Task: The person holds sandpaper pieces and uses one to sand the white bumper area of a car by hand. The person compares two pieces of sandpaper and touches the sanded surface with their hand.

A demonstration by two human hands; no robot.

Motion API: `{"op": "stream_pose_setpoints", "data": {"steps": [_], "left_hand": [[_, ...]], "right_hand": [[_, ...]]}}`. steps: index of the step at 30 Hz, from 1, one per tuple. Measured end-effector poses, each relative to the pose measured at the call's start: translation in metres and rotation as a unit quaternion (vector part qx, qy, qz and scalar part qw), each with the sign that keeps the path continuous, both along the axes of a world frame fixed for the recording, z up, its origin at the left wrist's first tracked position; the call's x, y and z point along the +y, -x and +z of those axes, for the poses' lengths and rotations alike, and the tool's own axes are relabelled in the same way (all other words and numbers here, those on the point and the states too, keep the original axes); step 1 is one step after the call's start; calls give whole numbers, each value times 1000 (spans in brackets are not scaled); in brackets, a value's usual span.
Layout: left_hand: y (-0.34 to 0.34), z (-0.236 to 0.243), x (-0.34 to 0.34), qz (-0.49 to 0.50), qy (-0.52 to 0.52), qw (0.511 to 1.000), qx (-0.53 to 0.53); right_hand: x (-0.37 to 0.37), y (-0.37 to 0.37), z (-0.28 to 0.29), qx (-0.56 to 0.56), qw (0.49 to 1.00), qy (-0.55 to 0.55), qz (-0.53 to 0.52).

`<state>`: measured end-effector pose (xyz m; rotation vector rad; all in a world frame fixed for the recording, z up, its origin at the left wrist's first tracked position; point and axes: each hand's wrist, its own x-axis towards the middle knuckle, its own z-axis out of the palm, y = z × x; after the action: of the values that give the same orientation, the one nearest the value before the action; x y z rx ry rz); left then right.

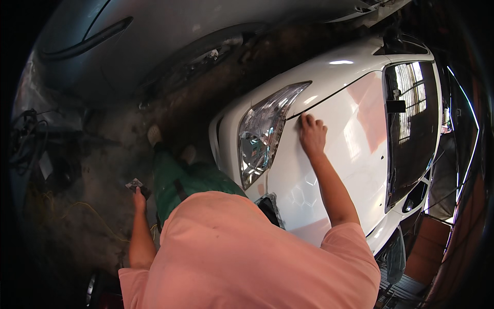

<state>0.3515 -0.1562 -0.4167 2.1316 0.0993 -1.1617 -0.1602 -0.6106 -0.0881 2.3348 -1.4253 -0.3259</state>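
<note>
My right hand (313, 136) rests on the white car's hood (329, 154), close to the seam by the inner corner of the headlight (265, 131). Its fingers are curled with the tips against the paint; whether something small is under them is hidden. Down at my left side, my left hand (139, 200) is closed on a small, flat, dark thing with a pale printed patch (136, 184), too small to name. Pinkish-tan patches (368, 105) show on the hood near the windshield.
A grey car (170, 36) stands across a narrow gap at the far side. A yellow cord (98, 219) lies on the stained floor (98, 180) at left. The windshield (409, 123) and side mirror (396, 255) are to the right. An opening (270, 211) shows beside my waist.
</note>
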Motion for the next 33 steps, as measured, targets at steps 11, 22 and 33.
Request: {"op": "stream_pose_setpoints", "data": {"steps": [11, 22, 33], "left_hand": [[2, -21, 21, 38, 33, 998, 25], [7, -19, 7, 39, 9, 999, -11], [3, -17, -1, 18, 31, 999, 4]], "right_hand": [[12, 0, -4, 29, 994, -63, 87], [-14, 5, 15, 38, 996, -58, 53], [-40, -3, 45, 16, 996, -79, 26]]}}
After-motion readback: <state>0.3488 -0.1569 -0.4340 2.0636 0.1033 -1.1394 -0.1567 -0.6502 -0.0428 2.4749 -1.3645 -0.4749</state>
